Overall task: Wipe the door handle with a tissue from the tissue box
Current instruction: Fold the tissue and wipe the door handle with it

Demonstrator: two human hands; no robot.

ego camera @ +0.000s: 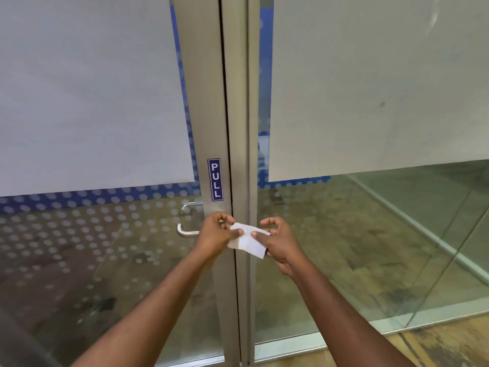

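A white folded tissue (248, 241) is held between both hands in front of the door's metal frame. My left hand (215, 230) pinches its left edge and my right hand (277, 241) pinches its right side. The silver lever door handle (185, 232) sticks out to the left of my left hand; its inner end is hidden behind that hand. The tissue does not touch the handle. No tissue box is in view.
A blue PULL sticker (215, 179) sits on the metal door frame (209, 102) just above the hands. Frosted glass panels (87, 88) fill both sides, with a fixed glass pane (370, 234) on the right. A second handle (190, 207) shows through the glass.
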